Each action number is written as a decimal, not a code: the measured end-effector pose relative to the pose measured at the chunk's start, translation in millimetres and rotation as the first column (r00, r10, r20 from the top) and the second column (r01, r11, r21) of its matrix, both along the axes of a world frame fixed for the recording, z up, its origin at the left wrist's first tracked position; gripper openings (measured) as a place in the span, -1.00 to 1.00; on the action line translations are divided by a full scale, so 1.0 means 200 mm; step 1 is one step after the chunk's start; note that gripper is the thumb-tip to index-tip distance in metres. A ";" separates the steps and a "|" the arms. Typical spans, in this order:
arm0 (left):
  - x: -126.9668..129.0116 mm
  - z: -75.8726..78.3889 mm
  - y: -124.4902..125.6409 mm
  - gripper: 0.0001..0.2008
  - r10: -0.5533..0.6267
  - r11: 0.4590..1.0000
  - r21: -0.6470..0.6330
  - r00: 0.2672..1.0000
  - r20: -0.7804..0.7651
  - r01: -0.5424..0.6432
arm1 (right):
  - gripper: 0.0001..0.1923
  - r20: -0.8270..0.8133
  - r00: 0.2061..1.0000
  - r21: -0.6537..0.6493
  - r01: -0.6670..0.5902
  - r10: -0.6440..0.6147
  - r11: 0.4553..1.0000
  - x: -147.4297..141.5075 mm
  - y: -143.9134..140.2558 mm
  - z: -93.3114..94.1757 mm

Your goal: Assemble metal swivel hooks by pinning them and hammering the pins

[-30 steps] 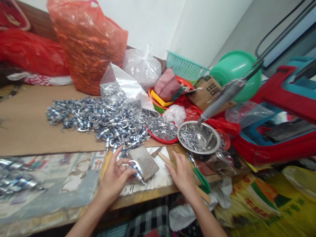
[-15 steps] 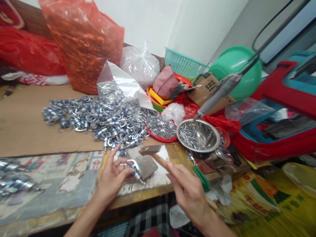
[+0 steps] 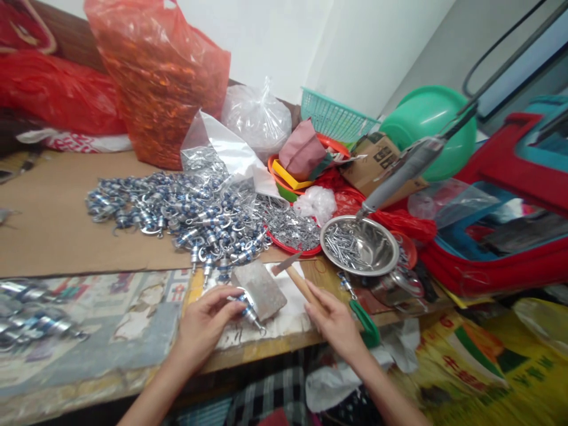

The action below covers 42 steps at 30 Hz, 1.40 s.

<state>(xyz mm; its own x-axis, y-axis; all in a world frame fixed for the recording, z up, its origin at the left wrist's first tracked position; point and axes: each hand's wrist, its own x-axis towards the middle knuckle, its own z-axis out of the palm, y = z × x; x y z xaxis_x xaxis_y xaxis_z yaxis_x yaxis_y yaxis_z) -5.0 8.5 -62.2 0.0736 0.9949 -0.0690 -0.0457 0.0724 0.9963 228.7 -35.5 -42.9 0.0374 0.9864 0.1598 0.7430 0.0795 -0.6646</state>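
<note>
My left hand (image 3: 205, 319) is closed, pinching a small metal hook fitting (image 3: 252, 315) with blue bands between thumb and fingers. One end of it has a curved silver hook, the other a small ring. The fitting lies at the near left edge of a grey metal block (image 3: 261, 289); whether it touches the block, I cannot tell. In my right hand (image 3: 335, 319) is a hammer (image 3: 303, 287), gripped by its wooden handle. Its head is raised beside the block's right far corner. A large heap of similar fittings (image 3: 208, 222) spreads beyond the block.
A red tray (image 3: 290, 245) of small metal pieces and a steel bowl (image 3: 385, 251) of pins stand behind the hammer. A grey-handled hanging tool (image 3: 399, 171) reaches down over the bowl. More fittings (image 3: 35, 316) lie at left. Red plastic stools (image 3: 483, 278) are at right.
The hammer head has swung to the right and turned edge-on. My left index finger, raised before, has come down with the others around the fitting. The view has shifted slightly.
</note>
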 end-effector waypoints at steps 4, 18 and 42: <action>-0.03 0.02 0.00 -0.92 0.072 0.974 0.227 0.970 -0.232 -0.018 | -0.71 0.147 0.987 -0.111 -0.052 0.068 0.992 0.10 0.14 -0.01; -0.03 0.07 -0.01 -0.91 -0.043 0.970 0.214 0.953 -0.301 0.111 | -0.77 0.291 0.954 0.074 0.049 -0.069 0.996 0.02 0.90 -0.04; 0.01 0.09 -0.02 -0.79 -0.004 0.951 0.296 0.955 -0.297 0.096 | -0.67 -0.740 0.639 0.100 -0.205 0.211 0.974 -0.41 0.17 0.06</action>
